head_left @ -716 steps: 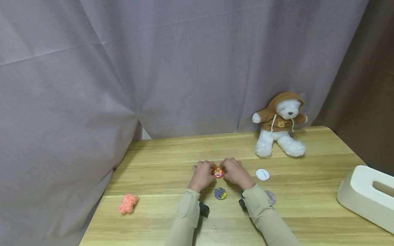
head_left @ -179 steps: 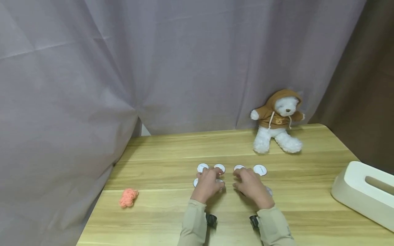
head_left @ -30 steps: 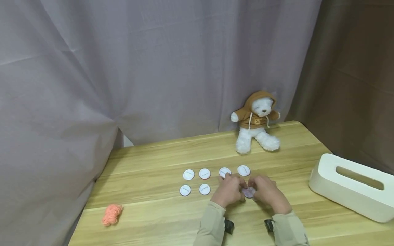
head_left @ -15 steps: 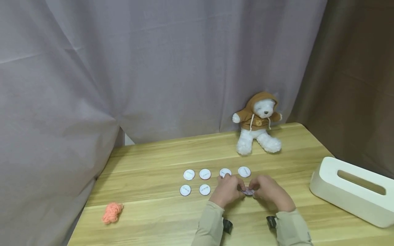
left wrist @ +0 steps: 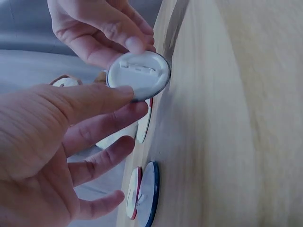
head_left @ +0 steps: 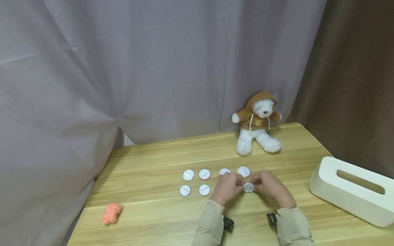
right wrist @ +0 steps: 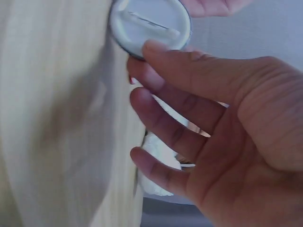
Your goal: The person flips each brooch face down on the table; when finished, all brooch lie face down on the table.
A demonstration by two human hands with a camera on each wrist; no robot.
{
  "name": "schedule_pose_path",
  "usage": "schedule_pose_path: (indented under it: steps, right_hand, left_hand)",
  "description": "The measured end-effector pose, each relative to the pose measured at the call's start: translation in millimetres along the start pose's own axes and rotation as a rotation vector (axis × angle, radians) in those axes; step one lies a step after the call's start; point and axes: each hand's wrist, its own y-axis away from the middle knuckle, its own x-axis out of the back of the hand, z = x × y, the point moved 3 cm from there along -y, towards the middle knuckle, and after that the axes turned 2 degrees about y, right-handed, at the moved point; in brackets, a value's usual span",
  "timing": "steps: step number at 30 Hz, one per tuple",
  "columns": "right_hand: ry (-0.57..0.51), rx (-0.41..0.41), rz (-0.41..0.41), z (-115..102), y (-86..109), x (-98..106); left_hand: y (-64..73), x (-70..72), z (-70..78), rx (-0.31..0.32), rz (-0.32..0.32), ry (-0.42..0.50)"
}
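Observation:
Between my hands, just above the table, is a round pin badge (head_left: 248,187) with its white back and safety pin turned up. My left hand (head_left: 228,187) pinches its left edge; in the left wrist view the thumb lies on the back of the badge (left wrist: 142,82). The right hand (head_left: 271,188) pinches the opposite edge, its thumb on the rim in the right wrist view, the other fingers spread. Several more badges lie pin side up in two rows, among them a badge (head_left: 204,190) left of my left hand and a badge (head_left: 224,170) partly hidden behind it.
A plush bear (head_left: 258,123) in a brown hoodie sits at the back of the wooden table (head_left: 147,218). To the right stands a white tissue box cover (head_left: 351,194). A bundle of coral yarn (head_left: 112,213) lies at the left. Grey curtain (head_left: 172,68) hangs behind.
A second ago the badge showed its purple patterned face; it has been tipped over and now shows its white back. Earlier, fewer badges lay pin side up and the hands held a red badge.

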Motion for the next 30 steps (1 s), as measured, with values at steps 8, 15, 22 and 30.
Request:
schedule_pose_path:
  steps: [8, 15, 22, 30]
  right_hand:
    - [0.041, 0.007, 0.039, 5.1, -8.1, -10.5]
    - [0.057, 0.002, 0.063, 4.8, -7.6, -18.4]
    - [0.049, -0.034, 0.061, 4.5, -8.6, -18.5]
    - [0.075, -0.049, 0.045, 6.9, -11.7, -16.5]
  left_hand:
    - [-3.8, -4.7, -3.9, 0.029, 0.024, -0.049]
    - [-1.6, -11.4, -4.3, 0.055, 0.027, -0.096]
    - [-4.8, -13.1, -3.2, 0.106, -0.005, -0.138]
    - [-9.1, -14.8, -4.3, 0.102, -0.02, -0.168]
